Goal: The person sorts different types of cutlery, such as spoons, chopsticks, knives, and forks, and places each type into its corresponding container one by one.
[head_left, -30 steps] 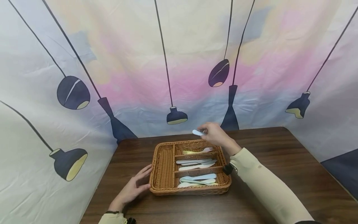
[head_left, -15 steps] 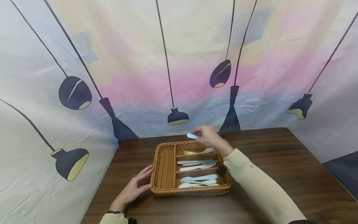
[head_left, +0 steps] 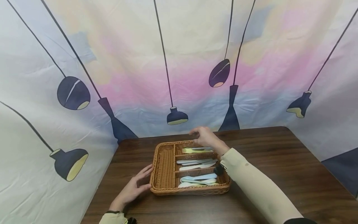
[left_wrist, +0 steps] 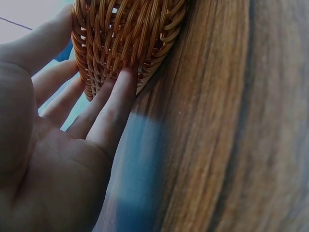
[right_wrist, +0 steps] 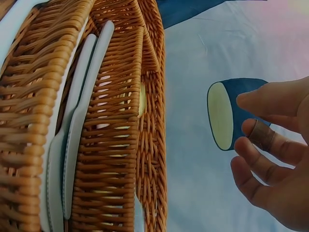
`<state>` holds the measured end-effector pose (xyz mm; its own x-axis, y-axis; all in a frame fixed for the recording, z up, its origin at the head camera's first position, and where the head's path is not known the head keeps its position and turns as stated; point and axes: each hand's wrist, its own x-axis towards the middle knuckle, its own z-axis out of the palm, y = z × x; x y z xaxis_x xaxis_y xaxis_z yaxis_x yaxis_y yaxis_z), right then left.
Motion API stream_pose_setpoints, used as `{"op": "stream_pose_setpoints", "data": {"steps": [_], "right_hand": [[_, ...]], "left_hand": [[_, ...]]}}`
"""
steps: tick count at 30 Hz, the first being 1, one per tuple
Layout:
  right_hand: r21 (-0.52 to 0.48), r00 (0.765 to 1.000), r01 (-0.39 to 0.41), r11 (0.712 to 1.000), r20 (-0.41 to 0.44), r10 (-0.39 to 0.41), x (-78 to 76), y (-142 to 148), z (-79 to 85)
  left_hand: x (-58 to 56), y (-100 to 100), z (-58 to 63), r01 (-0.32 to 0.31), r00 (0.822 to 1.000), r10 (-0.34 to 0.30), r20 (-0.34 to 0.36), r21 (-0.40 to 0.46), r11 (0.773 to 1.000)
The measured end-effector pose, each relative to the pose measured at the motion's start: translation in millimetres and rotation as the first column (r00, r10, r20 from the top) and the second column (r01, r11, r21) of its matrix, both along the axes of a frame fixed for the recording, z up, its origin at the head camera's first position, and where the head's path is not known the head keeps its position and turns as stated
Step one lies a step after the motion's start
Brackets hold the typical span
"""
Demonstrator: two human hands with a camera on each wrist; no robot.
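A brown wicker basket (head_left: 160, 192) with several compartments sits on the table. My left hand (head_left: 132, 189) lies against its left side with fingers extended, and in the left wrist view the fingertips touch the basket wall (left_wrist: 125, 38). Over the rear rim, my right hand (head_left: 206, 137) hovers with loosely bent fingers and nothing between them. Below it, the back compartment has a yellow fork (head_left: 188, 151) and a grey-blue utensil (head_left: 202, 148). In the right wrist view, the bent fingers of the right hand (right_wrist: 277, 150) are beside the basket's outer wall.
Pale knives (head_left: 193, 161) lie in the middle compartment and pastel spoons (head_left: 199, 177) in the front one. The long left compartment (head_left: 165, 165) shows bare weave. Behind the dark wooden table (head_left: 265, 161) hangs a cloth (head_left: 139, 77) printed with lamps.
My right hand moved slightly left over the back compartment and let go of the light blue utensil, which now lies there by the yellow fork. The left hand has stayed on the basket.
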<state>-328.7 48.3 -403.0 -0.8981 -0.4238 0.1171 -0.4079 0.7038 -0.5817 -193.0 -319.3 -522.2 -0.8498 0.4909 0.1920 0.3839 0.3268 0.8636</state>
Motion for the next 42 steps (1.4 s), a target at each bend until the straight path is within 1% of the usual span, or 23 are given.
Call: {"op": "stream_pose_setpoints", "data": {"steps": [4,8,12,19,23,27,29,32,34,37,39,40,42], "right_hand": [[0.002,1.0,0.022,1.0,0.015,-0.022,0.2,2.4,-1.2],[0.011,1.0,0.022,1.0,0.005,-0.022,-0.3,3.7,-3.0],[0.002,1.0,0.02,1.0,0.005,-0.02,-0.3,5.4,-3.9],[-0.058,0.999,0.016,0.998,0.032,-0.015,3.9,13.3,-2.2],[-0.092,1.0,0.001,0.996,0.027,0.001,8.4,23.0,0.0],[-0.075,0.999,-0.007,0.997,-0.046,0.004,13.2,34.1,3.1],[-0.054,0.996,-0.009,0.998,-0.094,0.004,15.9,40.0,5.1],[-0.03,0.988,0.008,1.0,-0.152,-0.013,21.1,49.5,8.8],[-0.027,0.982,0.015,1.0,-0.187,-0.02,25.5,56.5,11.9],[-0.026,0.969,0.032,0.999,-0.243,-0.038,31.2,68.5,15.0],[-0.025,0.957,0.043,0.999,-0.287,-0.048,34.6,77.1,16.0],[-0.022,0.951,0.051,0.998,-0.305,-0.055,36.2,81.5,16.1],[-0.011,0.942,0.076,0.997,-0.328,-0.076,40.3,89.9,16.3]], "left_hand": [[-0.9,-0.5,0.3,-0.01,1.0,0.01,-0.002,-0.006,1.0],[-1.0,-0.5,0.8,-0.018,1.0,0.018,0.001,-0.013,1.0],[-0.9,0.0,0.0,-0.013,1.0,0.013,-0.004,-0.015,1.0],[-2.0,1.2,-2.0,-0.004,1.0,0.004,-0.014,-0.008,1.0],[-3.7,1.5,-2.5,0.002,1.0,-0.002,-0.023,-0.008,1.0],[-5.4,1.6,-1.4,0.004,1.0,-0.004,-0.008,-0.015,1.0],[-5.9,1.6,-0.2,0.005,1.0,-0.005,0.009,-0.015,1.0],[-5.9,1.1,2.8,-0.001,1.0,0.002,0.014,-0.042,0.999],[-4.6,1.5,6.3,-0.029,0.999,0.028,-0.018,-0.088,0.996],[-1.2,3.4,12.8,-0.109,0.989,0.091,-0.117,-0.157,0.982],[0.5,5.3,17.8,-0.167,0.975,0.135,-0.177,-0.178,0.97],[0.8,6.7,20.6,-0.182,0.969,0.146,-0.198,-0.175,0.968],[0.6,10.1,26.6,-0.21,0.96,0.171,-0.22,-0.167,0.963]]}}
